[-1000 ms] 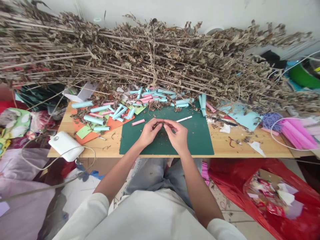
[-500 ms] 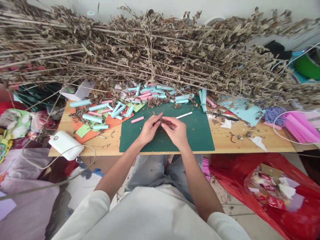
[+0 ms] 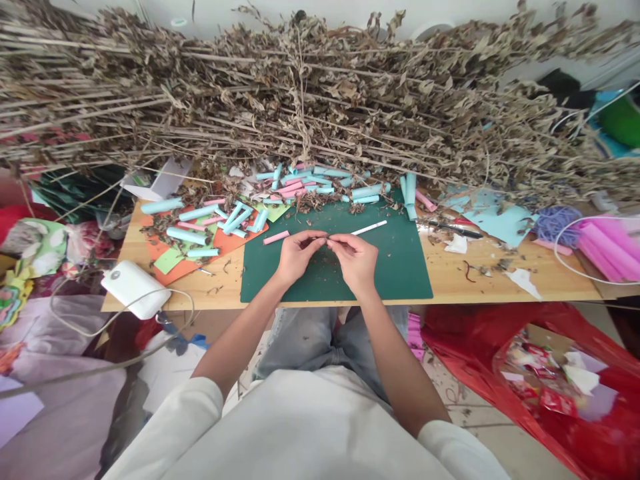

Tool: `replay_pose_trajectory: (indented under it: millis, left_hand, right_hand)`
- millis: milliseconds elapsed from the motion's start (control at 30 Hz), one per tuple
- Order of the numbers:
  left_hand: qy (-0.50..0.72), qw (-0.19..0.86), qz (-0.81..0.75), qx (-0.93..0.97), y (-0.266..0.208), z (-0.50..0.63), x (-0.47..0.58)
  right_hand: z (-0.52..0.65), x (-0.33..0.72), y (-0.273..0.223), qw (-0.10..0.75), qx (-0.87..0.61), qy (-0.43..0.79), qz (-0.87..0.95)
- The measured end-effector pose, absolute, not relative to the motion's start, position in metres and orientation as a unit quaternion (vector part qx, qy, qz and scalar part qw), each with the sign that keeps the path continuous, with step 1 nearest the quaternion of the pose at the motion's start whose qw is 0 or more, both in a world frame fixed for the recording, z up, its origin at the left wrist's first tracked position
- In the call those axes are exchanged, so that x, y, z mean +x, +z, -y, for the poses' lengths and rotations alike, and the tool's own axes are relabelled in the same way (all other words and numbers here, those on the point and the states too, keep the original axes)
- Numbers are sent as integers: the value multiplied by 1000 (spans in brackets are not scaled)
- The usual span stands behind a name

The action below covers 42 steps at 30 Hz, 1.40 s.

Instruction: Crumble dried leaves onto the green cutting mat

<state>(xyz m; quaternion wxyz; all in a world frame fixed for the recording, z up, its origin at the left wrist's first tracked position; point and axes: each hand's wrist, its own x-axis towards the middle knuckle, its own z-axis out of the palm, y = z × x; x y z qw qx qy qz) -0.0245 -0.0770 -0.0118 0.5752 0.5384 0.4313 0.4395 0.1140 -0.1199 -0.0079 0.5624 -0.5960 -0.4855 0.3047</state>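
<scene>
Surface: a light wood table (image 3: pixel 445 283) with a green mat (image 3: pixel 400 273) near its front edge. Dried stalks (image 3: pixel 300 100) lie in a deep heap across the back, against a pale wall. Blue rolls (image 3: pixel 187 235) and some pink ones lie behind and to the left of the mat, partly over orange paper (image 3: pixel 175 273); leaf crumbs are scattered among them. On the mat: one pink roll (image 3: pixel 276 238) and a thin white stick (image 3: pixel 369 227). Right side of table: a pen (image 3: pixel 457 231), a torn blue sheet (image 3: pixel 507 217), purple yarn (image 3: pixel 557 225), a pink bundle (image 3: pixel 607 248). Left end: a white device (image 3: pixel 135 289) with a cable.

Room: a red bag (image 3: pixel 465 353) holding wrappers and paper sits below the table at right; pale cloth (image 3: pixel 75 400) at left.

Hands: left hand (image 3: pixel 299 257) and right hand (image 3: pixel 357 261) meet above the mat, fingers narrow, tips pinching a small brown scrap (image 3: pixel 327 239); its exact form is too small to tell.

Versus half a second ago: left fingers, then stretched upward, are now lower and more curled. Pink roll and stick keep their places on the mat.
</scene>
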Motion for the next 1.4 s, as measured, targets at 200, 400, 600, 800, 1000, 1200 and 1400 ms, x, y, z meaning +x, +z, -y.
replay_pose_trajectory:
  millis: [200,400,600,800,1000,1200,1400]
  left_hand:
    - [447,566,-431,543,-15,77,-26]
    - [446,578,-429,532,-14,77,-26]
    - [453,581,-447,507,-11,76,-27]
    - [435,582,-433,533,-13,78,-26]
    - [433,487,-442,616,-16,82,-27]
    - [434,501,-464,588,-17,79,-26]
    - [437,529,-448,573,-17,76,-27]
  right_hand:
    - [123,116,1,532,-587,258,553]
    - [121,105,-6,579,-592,301,472]
    - [115,109,-11,634,-582,373,348]
    - [119,110,-6,626,-580,371,365]
    - [122,108,-2,563,-621,289,462]
    - [119,112,-7,596,-625,294,410]
    - [125,120,0,503,-623,220,557]
